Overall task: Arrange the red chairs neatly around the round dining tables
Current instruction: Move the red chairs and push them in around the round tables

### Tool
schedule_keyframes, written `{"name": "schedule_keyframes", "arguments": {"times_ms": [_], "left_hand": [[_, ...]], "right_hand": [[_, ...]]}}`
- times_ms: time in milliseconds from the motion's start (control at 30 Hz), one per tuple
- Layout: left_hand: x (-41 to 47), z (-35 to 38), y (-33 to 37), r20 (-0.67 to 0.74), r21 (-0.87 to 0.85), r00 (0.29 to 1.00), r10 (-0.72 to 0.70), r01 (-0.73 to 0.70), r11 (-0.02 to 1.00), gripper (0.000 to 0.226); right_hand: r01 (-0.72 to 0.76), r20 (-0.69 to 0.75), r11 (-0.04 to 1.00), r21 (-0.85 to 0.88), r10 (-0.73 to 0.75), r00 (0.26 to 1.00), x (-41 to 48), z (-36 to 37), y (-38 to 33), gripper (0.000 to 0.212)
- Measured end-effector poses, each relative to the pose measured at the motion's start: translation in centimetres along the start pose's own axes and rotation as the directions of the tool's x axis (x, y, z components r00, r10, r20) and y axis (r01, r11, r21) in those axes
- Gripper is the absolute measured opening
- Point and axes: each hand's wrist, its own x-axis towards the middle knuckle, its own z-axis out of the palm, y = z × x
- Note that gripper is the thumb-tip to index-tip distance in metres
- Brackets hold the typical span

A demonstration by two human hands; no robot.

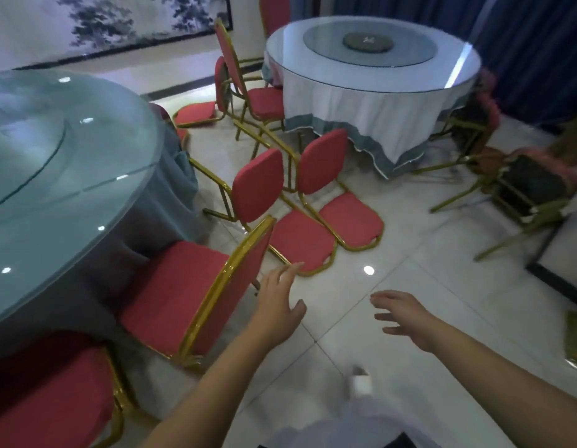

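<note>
The red chairs are showing padded crimson seats and rounded backs in gold metal frames. An upright chair (170, 286) is standing tucked against the near table (125, 156), and a second chair (48, 399) is sitting beside it at the lower left. A toppled chair (258, 185) and a neighbouring chair (322, 160) are lying tipped over between the two tables, touching each other. The left hand (282, 299) is hovering just beside the upright chair's back, fingers spread and straight, gripping nothing. The right hand (407, 318) is hanging over the floor (394, 253), fingers loosely spread and empty. Glossy pale tiles are reflecting ceiling lights. The far table (361, 108) is wearing a white cloth under glass. More overturned chairs (533, 185) are lying at the right, with blue curtains (533, 53) hanging behind and an ink painting (112, 21) covering the wall
</note>
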Motion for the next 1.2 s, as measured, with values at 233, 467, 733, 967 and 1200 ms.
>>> {"name": "schedule_keyframes", "arguments": {"times_ms": [233, 467, 733, 967, 1200], "left_hand": [[8.2, 4.1, -0.1, 0.311, 0.217, 0.904, -0.292, 0.231, 0.948, 0.077], [16.7, 6.3, 0.6, 0.268, 0.408, 0.851, -0.451, 0.324, 0.854, 0.082], [22.9, 11.2, 2.0, 0.241, 0.38, 0.818, -0.522, 0.415, 0.827, 0.083], [26.9, 11.1, -0.9, 0.276, 0.382, 0.703, -0.655, 0.545, 0.746, 0.082], [36.2, 10.5, -4.1, 0.239, 0.275, 0.619, -0.748, 0.696, 0.664, 0.081]], "right_hand": [[0.152, -0.116, 0.988, 0.023, -0.149, 0.982, 5.6, -7.9, -1.6, 0.029], [0.234, -0.075, 0.947, -0.218, -0.255, 0.964, 12.2, -16.4, -1.7, 0.041], [0.248, 0.043, 0.875, -0.415, -0.253, 0.966, 20.4, -22.3, -5.3, 0.052], [0.443, 0.248, 0.784, -0.434, -0.369, 0.896, 25.8, -20.0, -14.0, 0.06], [0.436, 0.293, 0.653, -0.619, -0.323, 0.9, 34.0, -19.8, -23.9, 0.064]]}}
